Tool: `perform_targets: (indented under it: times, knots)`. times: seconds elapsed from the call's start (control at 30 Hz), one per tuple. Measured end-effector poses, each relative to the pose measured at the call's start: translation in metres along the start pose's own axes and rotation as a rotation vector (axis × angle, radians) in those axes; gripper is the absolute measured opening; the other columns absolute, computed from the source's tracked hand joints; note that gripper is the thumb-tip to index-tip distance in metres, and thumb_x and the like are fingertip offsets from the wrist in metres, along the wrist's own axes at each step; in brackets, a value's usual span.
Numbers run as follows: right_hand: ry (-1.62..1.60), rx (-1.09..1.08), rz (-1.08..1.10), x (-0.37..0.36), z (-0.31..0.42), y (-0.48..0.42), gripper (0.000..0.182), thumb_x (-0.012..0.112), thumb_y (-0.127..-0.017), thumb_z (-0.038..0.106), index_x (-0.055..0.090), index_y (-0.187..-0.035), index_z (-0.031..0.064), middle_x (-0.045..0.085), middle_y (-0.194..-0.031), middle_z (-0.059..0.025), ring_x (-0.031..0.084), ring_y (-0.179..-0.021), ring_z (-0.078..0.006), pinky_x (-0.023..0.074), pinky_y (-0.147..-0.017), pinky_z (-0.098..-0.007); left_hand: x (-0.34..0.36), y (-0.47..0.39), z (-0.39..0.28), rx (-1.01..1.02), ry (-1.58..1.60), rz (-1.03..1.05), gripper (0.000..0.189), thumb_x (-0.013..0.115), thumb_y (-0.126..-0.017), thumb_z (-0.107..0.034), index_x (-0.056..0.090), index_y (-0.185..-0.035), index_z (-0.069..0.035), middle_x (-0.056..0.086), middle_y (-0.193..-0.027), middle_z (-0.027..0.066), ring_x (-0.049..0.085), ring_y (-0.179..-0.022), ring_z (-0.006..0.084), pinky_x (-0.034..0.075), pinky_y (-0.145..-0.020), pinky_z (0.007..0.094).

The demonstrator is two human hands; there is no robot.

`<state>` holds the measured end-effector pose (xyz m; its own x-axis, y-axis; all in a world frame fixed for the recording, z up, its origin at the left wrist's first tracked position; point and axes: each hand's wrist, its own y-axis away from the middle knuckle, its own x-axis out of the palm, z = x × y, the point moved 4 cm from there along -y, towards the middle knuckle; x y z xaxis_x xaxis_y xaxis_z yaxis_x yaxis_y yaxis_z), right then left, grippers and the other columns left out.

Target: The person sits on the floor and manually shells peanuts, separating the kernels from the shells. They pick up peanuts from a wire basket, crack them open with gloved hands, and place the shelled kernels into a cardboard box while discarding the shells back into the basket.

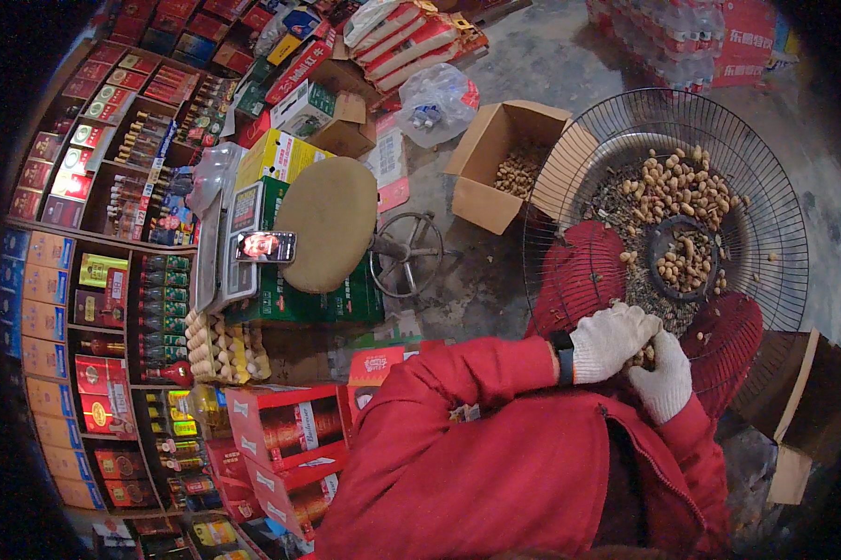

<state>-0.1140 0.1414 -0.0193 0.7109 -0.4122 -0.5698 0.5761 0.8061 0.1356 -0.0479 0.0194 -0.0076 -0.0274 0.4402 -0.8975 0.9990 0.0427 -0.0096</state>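
My left hand (606, 343), in a white knitted glove with a dark band at the wrist, curls against my right hand (665, 378), gloved alike. Between them a few unshelled peanuts (641, 358) show, cupped mainly in the right palm; the fingers partly hide them. Both hands are at the near edge of a round wire basket (803, 210) shaped like a fan guard, over my knees. A shiny metal basin (662, 142) shows through its wires. Heaped peanuts (686, 185) lie there beside small dark seeds or husks (613, 203), and more peanuts fill a black ring (690, 295).
An open cardboard box (487, 143) with peanuts stands beyond the basket; another box (791, 448) is at right. Leftward are a round stool (329, 224), a phone (266, 246) on a scale, egg trays (228, 350), beer cases (291, 427) and stocked shelves (112, 241).
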Motion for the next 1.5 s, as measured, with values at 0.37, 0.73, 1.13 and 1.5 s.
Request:
perform_targets:
  times: [0.37,0.73,1.13,1.5]
  knots:
    - [-0.077,0.059,-0.019,0.003,-0.005,-0.010,0.028,0.072,-0.076,0.011,0.058,-0.099,0.0018,0.062,-0.089,-0.0167,0.065,-0.085,-0.0347,0.0515,-0.075,-0.0387,-0.003,-0.007,0.006,-0.059,0.223,0.044,0.041,0.063,-0.079,-0.005,0.054,-0.119,-0.005,0.063,-0.101,0.0196,0.063,-0.095,0.0401,0.052,-0.081,0.0487]
    - [-0.210,0.073,-0.067,0.006,0.008,-0.021,0.037,0.070,-0.078,0.003,0.060,-0.114,0.0032,0.064,-0.098,-0.0160,0.066,-0.092,-0.0314,0.0519,-0.081,-0.0379,-0.007,-0.008,0.019,-0.249,0.508,-0.030,0.044,0.056,-0.084,-0.008,0.052,-0.127,-0.001,0.062,-0.102,0.0210,0.062,-0.099,0.0383,0.050,-0.089,0.0456]
    - [0.165,-0.131,-0.036,-0.010,0.039,-0.035,0.056,0.072,-0.077,0.008,0.052,-0.130,0.0051,0.058,-0.105,-0.0194,0.060,-0.097,-0.0383,0.0518,-0.083,-0.0431,0.027,-0.014,0.045,-0.495,1.821,0.125,0.024,0.054,-0.100,-0.025,0.062,-0.120,-0.015,0.062,-0.097,0.0002,0.060,-0.085,0.0121,0.050,-0.072,0.0259]
    - [0.249,-0.320,-0.059,-0.008,0.098,-0.029,0.068,0.066,-0.079,0.000,0.039,-0.142,0.0006,0.054,-0.126,-0.0245,0.060,-0.109,-0.0421,0.0529,-0.088,-0.0447,0.024,-0.013,0.054,-0.640,2.445,0.134,0.031,0.048,-0.102,-0.024,0.063,-0.126,-0.011,0.067,-0.116,0.0072,0.063,-0.108,0.0172,0.051,-0.097,0.0355]
